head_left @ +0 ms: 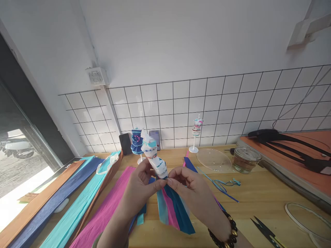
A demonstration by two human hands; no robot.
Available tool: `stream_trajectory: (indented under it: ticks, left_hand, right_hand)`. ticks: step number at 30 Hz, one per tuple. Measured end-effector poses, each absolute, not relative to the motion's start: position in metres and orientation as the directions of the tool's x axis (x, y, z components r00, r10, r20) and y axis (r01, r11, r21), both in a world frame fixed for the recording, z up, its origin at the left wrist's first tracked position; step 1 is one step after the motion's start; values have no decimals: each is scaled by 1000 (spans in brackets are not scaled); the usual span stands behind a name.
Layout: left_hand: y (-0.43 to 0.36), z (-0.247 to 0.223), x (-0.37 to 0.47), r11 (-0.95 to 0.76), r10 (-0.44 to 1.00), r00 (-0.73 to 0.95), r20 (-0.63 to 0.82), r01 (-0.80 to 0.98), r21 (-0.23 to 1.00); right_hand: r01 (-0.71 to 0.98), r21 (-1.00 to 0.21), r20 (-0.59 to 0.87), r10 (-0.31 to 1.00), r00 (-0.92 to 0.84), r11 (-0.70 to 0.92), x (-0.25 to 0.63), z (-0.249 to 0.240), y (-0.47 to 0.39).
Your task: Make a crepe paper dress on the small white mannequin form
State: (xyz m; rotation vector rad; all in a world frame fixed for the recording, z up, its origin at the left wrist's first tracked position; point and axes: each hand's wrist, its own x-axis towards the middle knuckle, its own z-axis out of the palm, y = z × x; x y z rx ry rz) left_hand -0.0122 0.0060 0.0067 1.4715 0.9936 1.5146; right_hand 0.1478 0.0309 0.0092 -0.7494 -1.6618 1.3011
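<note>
A small white dress-form figure (159, 167), wrapped with blue and red trimmed bands, is held tilted at the middle of the view. Strips of light blue, pink and dark teal material (178, 210) hang from its lower end. My left hand (141, 186) grips the figure's lower part from the left, thumb at the bottom edge. From the right, my right hand (191, 187) pinches the top of the strips with thumb and forefinger. Behind stand a form in a dark blue ruffled dress (137, 141) and a white-banded form on a stand (196, 129).
Long orange, blue, turquoise and pink strips (110, 203) lie at left. Toward the right are a clear plate (213, 159), a glass jar (246, 160), thin cords (224, 184), black scissors (266, 230) and a hoop (307, 218). A phone (126, 144) leans against the wall.
</note>
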Motion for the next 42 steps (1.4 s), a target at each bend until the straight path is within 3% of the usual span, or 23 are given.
stream_trajectory:
  ticks: [11, 20, 28, 34, 42]
  left_hand:
    - [9, 5, -13, -385, 923, -28, 384, -59, 921]
    - [7, 8, -9, -427, 903, -68, 425, -18, 904]
    - [7, 9, -9, -421, 902, -116, 415, -28, 907]
    - [8, 7, -11, -406, 908, -142, 395, -59, 912]
    - [7, 10, -6, -380, 915, -183, 359, -98, 920]
  right_hand:
    - [-149, -972, 235, 814, -531, 184, 150, 5, 34]
    - [-123, -967, 254, 853, -457, 222, 149, 6, 35]
    - [-74, -951, 297, 815, -497, 301, 150, 8, 31]
    - [-209, -948, 312, 840, -444, 241, 149, 5, 33]
    - [13, -893, 425, 852, -306, 451, 147, 6, 29]
